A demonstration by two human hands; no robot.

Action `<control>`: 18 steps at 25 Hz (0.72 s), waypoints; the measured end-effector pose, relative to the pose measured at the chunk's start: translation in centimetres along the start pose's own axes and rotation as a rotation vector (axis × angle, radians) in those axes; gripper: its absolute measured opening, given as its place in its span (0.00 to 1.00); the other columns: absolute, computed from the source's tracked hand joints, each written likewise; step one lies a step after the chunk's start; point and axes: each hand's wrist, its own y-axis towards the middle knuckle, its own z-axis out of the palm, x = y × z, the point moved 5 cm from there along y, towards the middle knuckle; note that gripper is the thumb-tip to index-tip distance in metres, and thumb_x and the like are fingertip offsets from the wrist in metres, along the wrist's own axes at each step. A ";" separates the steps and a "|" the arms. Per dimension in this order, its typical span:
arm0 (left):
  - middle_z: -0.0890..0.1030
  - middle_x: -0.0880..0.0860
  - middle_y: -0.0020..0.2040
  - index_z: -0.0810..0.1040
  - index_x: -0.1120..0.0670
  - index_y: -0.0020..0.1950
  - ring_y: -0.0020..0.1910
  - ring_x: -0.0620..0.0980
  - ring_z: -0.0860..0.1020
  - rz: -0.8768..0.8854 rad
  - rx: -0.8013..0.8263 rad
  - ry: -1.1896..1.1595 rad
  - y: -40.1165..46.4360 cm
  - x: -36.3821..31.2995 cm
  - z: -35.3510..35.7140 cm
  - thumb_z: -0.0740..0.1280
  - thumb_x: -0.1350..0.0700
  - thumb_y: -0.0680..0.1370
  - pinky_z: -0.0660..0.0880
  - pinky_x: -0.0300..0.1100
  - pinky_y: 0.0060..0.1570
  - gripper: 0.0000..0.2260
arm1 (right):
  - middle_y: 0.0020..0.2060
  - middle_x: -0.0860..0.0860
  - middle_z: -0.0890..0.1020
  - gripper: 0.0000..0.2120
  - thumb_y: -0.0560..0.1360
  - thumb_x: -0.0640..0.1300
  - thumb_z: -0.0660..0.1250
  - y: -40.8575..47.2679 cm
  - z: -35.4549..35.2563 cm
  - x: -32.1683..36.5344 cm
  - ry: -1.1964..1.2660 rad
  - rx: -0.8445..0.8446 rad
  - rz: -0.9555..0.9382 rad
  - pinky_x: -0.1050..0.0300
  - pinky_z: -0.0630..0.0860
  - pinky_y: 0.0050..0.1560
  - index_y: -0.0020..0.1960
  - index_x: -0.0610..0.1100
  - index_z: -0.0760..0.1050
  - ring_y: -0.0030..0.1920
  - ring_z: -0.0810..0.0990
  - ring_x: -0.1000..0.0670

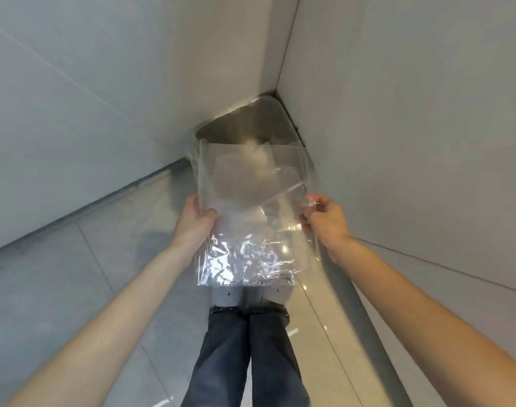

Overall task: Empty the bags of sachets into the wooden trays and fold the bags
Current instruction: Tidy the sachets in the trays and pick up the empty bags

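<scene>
A clear plastic bag (248,218) hangs flat and crinkled between both hands, held out in front of me above the floor. My left hand (195,218) grips its left edge with fingers curled round the film. My right hand (324,218) pinches the right edge between thumb and fingertips. Nothing shows inside the bag. No sachets or wooden trays are in view.
A metal bin (250,124) lined with clear plastic stands in the corner where two white walls meet, just beyond the bag. Below are my legs in dark jeans (245,353) on a glossy tiled floor (74,289).
</scene>
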 end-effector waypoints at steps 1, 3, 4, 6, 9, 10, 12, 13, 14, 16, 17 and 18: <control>0.76 0.56 0.51 0.65 0.57 0.64 0.42 0.53 0.74 -0.013 -0.006 -0.022 1.0 0.0 0.5 0.59 0.62 0.75 0.73 0.46 0.47 0.17 | 0.37 0.50 0.76 0.15 0.75 0.32 0.58 1.2 0.3 0.0 -0.017 -0.005 0.015 0.73 0.71 0.24 0.60 0.42 0.68 0.26 0.77 0.60; 0.74 0.56 0.52 0.62 0.58 0.66 0.39 0.51 0.75 -0.015 -0.024 -0.047 3.0 -0.2 1.6 0.59 0.63 0.75 0.73 0.46 0.46 0.19 | 0.42 0.45 0.76 0.17 0.75 0.33 0.59 3.7 0.8 -0.1 -0.049 -0.010 0.045 0.74 0.71 0.23 0.63 0.39 0.65 0.30 0.75 0.56; 0.73 0.55 0.52 0.62 0.60 0.66 0.39 0.52 0.75 -0.009 -0.021 -0.047 4.0 -0.4 2.1 0.58 0.64 0.75 0.73 0.46 0.46 0.19 | 0.45 0.43 0.76 0.18 0.75 0.33 0.59 4.8 1.0 -0.2 -0.078 -0.014 0.059 0.73 0.71 0.24 0.65 0.38 0.64 0.31 0.74 0.55; 0.71 0.55 0.52 0.62 0.61 0.66 0.43 0.55 0.75 0.004 0.013 -0.027 5.8 -0.5 3.1 0.58 0.65 0.75 0.74 0.47 0.45 0.20 | 0.49 0.41 0.76 0.21 0.74 0.33 0.59 6.9 1.5 -0.3 -0.147 -0.022 0.074 0.68 0.75 0.32 0.66 0.37 0.63 0.32 0.75 0.54; 0.73 0.60 0.56 0.63 0.61 0.66 0.43 0.56 0.75 0.012 0.048 0.044 8.8 0.1 3.8 0.59 0.65 0.74 0.74 0.50 0.49 0.20 | 0.51 0.41 0.77 0.23 0.73 0.33 0.60 9.9 2.3 -0.3 -0.251 -0.004 0.080 0.52 0.79 0.49 0.67 0.38 0.63 0.41 0.80 0.46; 0.74 0.61 0.59 0.63 0.61 0.66 0.47 0.57 0.76 0.018 0.050 0.099 9.8 0.3 3.9 0.60 0.64 0.74 0.74 0.50 0.54 0.20 | 0.53 0.41 0.78 0.23 0.72 0.34 0.61 10.7 2.5 -0.3 -0.298 -0.001 0.077 0.49 0.78 0.55 0.66 0.38 0.64 0.47 0.81 0.42; 0.73 0.61 0.62 0.63 0.60 0.66 0.57 0.60 0.75 0.027 0.063 0.209 11.3 0.6 4.3 0.61 0.62 0.74 0.71 0.48 0.59 0.20 | 0.57 0.41 0.77 0.21 0.71 0.38 0.63 12.1 2.9 -0.2 -0.392 -0.008 0.055 0.47 0.75 0.59 0.64 0.40 0.66 0.54 0.79 0.39; 0.73 0.61 0.63 0.63 0.60 0.66 0.60 0.60 0.73 0.027 0.072 0.241 12.0 0.8 4.7 0.61 0.62 0.74 0.70 0.48 0.61 0.21 | 0.58 0.40 0.77 0.21 0.71 0.40 0.63 12.6 3.1 -0.1 -0.430 -0.017 0.045 0.47 0.75 0.60 0.63 0.41 0.68 0.55 0.79 0.39; 0.72 0.61 0.64 0.63 0.60 0.66 0.62 0.59 0.72 0.023 0.081 0.257 12.5 0.9 5.0 0.61 0.61 0.74 0.69 0.47 0.61 0.21 | 0.59 0.41 0.77 0.20 0.72 0.41 0.62 13.0 3.4 0.1 -0.454 -0.020 0.034 0.49 0.75 0.59 0.64 0.41 0.68 0.55 0.79 0.39; 0.70 0.61 0.65 0.61 0.58 0.68 0.63 0.60 0.70 0.022 0.104 0.290 13.1 0.9 5.9 0.61 0.60 0.74 0.68 0.46 0.63 0.23 | 0.62 0.42 0.75 0.22 0.74 0.41 0.61 13.5 3.9 0.2 -0.507 -0.002 0.019 0.53 0.73 0.61 0.68 0.41 0.64 0.58 0.77 0.40; 0.69 0.62 0.66 0.61 0.58 0.69 0.64 0.60 0.69 0.027 0.120 0.323 13.4 0.8 6.4 0.61 0.59 0.74 0.67 0.46 0.64 0.24 | 0.63 0.42 0.74 0.24 0.75 0.42 0.60 13.8 4.2 0.2 -0.545 0.012 0.011 0.55 0.71 0.63 0.70 0.41 0.62 0.60 0.75 0.41; 0.68 0.62 0.67 0.59 0.59 0.70 0.64 0.60 0.68 0.036 0.135 0.361 13.6 0.8 6.8 0.61 0.58 0.74 0.67 0.46 0.64 0.25 | 0.64 0.42 0.73 0.24 0.76 0.42 0.60 14.0 4.4 0.3 -0.582 0.019 -0.001 0.56 0.69 0.63 0.71 0.41 0.61 0.62 0.74 0.41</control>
